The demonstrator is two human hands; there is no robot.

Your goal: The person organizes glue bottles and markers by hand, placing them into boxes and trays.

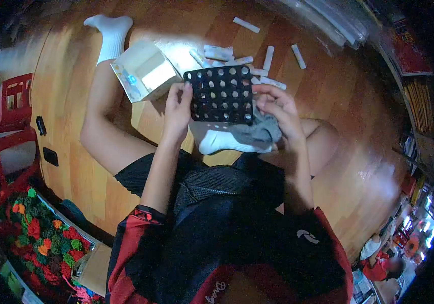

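A black rack with rows of round holes is held up in front of me. My left hand pinches its left edge between thumb and fingers. At its right edge, my right hand has its fingers closed, with a grey cloth hanging below them. Behind the rack, several white tubes lie on the wooden floor, some in a loose pile and others apart. An open white box lies to the left of the rack, its inside facing me.
My legs are spread on the floor, one white-socked foot far left, the other just below the rack. A dark phone-like object lies left. Colourful tufts fill the lower left. Another person appears lower right.
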